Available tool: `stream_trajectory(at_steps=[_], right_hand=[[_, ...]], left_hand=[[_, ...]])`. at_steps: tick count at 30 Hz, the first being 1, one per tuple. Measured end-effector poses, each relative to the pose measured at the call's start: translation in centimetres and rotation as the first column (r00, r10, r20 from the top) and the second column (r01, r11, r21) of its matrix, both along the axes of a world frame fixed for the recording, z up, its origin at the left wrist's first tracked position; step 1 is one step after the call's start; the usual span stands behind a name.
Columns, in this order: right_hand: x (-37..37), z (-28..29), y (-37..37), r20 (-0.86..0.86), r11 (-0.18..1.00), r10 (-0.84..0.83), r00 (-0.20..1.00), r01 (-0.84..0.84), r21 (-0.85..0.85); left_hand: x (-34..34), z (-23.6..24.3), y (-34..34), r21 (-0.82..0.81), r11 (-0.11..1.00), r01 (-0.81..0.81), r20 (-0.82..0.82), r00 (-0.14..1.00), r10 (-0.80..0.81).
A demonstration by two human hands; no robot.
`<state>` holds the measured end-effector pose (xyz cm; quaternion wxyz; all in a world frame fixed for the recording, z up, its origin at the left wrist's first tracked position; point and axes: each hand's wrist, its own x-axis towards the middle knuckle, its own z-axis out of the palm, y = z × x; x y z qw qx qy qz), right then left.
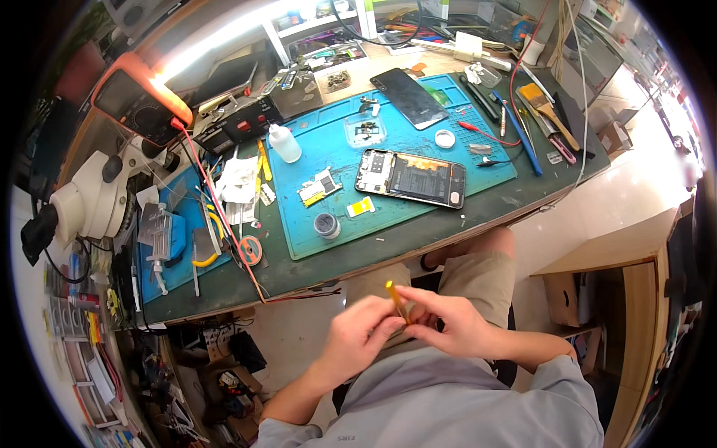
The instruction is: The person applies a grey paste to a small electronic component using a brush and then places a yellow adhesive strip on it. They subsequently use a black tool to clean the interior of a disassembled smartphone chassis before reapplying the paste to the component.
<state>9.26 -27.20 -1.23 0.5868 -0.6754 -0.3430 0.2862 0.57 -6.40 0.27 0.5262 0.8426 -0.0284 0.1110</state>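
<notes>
Over my lap, below the bench edge, my left hand and my right hand are closed around a slim golden-yellow tool, held roughly upright; its lower end is hidden by my fingers. On the blue mat lie an opened phone, a dark phone panel, a board with yellow tape, a small yellow-and-white piece, a jar of dark contents, a white round container, a clear tray of parts and a white squeeze bottle.
An orange multimeter, a microscope and a blue fixture crowd the left. Brushes and hand tools lie at the right, near red and white cables. Wooden shelving stands right of my legs, with cluttered boxes below left.
</notes>
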Motion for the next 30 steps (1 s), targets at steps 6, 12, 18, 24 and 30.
stream_trajectory(at_steps=[6, 12, 18, 24, 30], right_hand=[[2.2, -0.1, -0.7, -0.158, 0.977, -0.142, 0.977, 0.164, 0.134], [3.8, 2.1, 0.2, -0.187, 0.901, -0.268, 0.945, 0.314, 0.298], [5.8, 3.9, 2.0, 0.086, 0.945, -0.247, 0.965, 0.22, 0.244], [6.2, 5.0, 7.1, 0.369, 0.957, -0.19, 0.91, 0.087, 0.277], [7.8, 4.7, 8.9, 0.54, 0.967, -0.166, 0.825, 0.028, 0.255]], left_hand=[[4.0, 0.5, 5.8, 0.298, 0.803, -0.516, 0.272, 0.852, 0.447], [6.1, 0.0, 7.1, 0.44, 0.804, -0.4, 0.197, 0.917, 0.348], [6.2, -0.3, 6.6, 0.393, 0.808, -0.439, 0.267, 0.895, 0.357], [6.1, -1.3, 6.7, 0.348, 0.83, -0.435, 0.349, 0.882, 0.317], [6.2, -1.2, 6.9, 0.354, 0.844, -0.402, 0.365, 0.891, 0.271]])
